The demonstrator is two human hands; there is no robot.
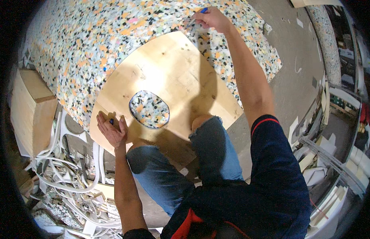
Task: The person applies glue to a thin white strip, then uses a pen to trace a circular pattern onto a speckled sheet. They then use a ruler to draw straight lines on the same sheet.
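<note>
My right hand point(213, 20) is raised at the top of the view, over the multicoloured rebonded foam sheet point(83, 56). Its fingers grip a blue pen or marker point(204, 10). A large curved plywood panel point(173, 68) lies on the foam in front of my knees. Through its round hole the speckled foam shows, with a dark blue line around the edge. My left hand point(114, 131) rests on the panel's left part, left of the hole. Between its fingers is a small dark blue object point(111, 121), perhaps a pen cap.
A wooden box point(35, 110) stands at the left. White curved strips and offcuts point(71, 185) are heaped at the lower left. Grey floor point(295, 56) runs along the right, beside a rack point(337, 161) with a perforated metal bar and white pieces. My jeans-covered knees point(214, 143) overlap the panel's near edge.
</note>
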